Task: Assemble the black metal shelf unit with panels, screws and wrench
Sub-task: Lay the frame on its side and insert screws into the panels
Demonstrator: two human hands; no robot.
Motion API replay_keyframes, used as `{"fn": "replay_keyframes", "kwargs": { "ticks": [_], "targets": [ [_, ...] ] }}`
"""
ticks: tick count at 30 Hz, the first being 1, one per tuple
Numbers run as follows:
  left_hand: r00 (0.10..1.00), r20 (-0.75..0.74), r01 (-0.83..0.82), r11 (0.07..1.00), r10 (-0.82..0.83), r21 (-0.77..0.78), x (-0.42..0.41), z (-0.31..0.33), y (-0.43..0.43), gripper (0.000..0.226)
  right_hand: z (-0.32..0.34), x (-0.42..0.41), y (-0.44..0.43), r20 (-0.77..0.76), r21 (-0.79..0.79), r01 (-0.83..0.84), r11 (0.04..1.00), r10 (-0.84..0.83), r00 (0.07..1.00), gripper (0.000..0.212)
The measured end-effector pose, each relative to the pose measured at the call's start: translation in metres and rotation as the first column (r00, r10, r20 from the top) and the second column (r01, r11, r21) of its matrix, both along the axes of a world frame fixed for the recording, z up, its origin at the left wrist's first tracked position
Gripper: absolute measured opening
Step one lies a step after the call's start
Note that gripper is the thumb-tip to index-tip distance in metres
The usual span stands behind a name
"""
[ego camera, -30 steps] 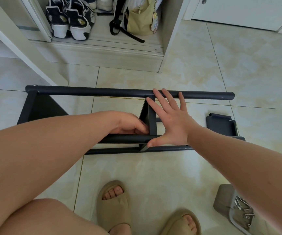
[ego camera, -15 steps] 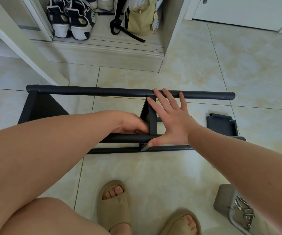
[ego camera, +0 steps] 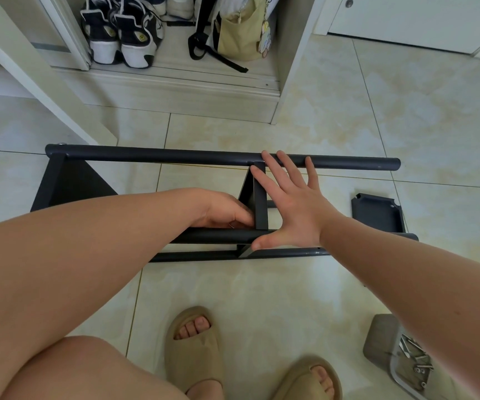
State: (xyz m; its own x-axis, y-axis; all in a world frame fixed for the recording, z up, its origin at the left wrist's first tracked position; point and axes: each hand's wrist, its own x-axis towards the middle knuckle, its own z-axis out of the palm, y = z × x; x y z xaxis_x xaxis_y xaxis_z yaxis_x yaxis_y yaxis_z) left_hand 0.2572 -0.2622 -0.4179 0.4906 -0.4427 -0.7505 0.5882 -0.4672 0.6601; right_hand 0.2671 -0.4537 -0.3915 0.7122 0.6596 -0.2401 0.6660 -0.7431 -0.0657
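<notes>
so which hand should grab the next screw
Probably the right hand: it is open, only bracing the middle panel, and the screws lie on its side. The left hand is curled at the panel's joint.

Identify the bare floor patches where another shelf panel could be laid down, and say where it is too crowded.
Free: the tiles between the frame's near rail and the sandals; the wide tiles beyond the far tube, right of the shoe cabinet. Crowded: the middle panel, where left hand and right hand are; the screw tray corner.
</notes>
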Motion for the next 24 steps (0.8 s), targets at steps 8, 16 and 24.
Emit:
{"fn": "replay_keyframes", "kwargs": {
  "ticks": [8,16,24],
  "targets": [
    [0.998,-0.065,0.009,0.996,-0.015,-0.092,-0.0016,0.005,0.0051,0.022,0.0012,-0.0002,0.0005,-0.003,-0.014,0.003,1.0,-0.003,1.0,0.138],
    [0.99,-0.142,0.011,0.993,-0.028,-0.12,-0.0013,0.0051,0.0052,0.021,0.0015,-0.0004,0.0,-0.005,-0.014,0.003,1.0,-0.003,1.0,0.138],
    [0.998,-0.056,-0.003,0.998,0.0,-0.062,-0.0024,0.0067,0.0017,0.018,0.0022,-0.0005,0.0004,-0.013,-0.009,0.006,1.0,-0.006,1.0,0.138]
  ]
}}
